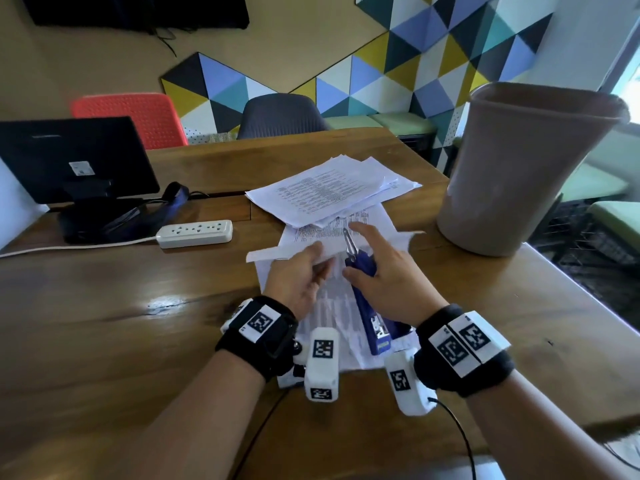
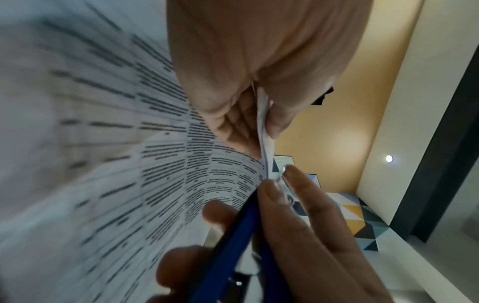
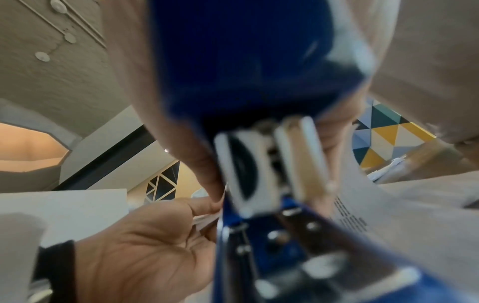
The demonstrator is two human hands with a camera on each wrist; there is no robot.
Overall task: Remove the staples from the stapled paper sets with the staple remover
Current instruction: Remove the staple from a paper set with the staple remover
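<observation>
wooden table point(image 1: 104, 306) | on it: papers point(image 1: 332, 188), power strip point(image 1: 194, 233), monitor point(image 1: 69, 161), bin point(image 1: 519, 168)

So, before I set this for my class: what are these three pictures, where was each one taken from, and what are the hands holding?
No machine here: a person wears one camera on the head and one on each wrist. The head view looks down at a wooden table. The left hand pinches a folded-up edge of a printed paper set. The right hand grips a blue staple remover, its metal tip at the paper. The wrist views show the same grips close up. Loose sheets, a power strip, a monitor and a bin also sit there.
</observation>
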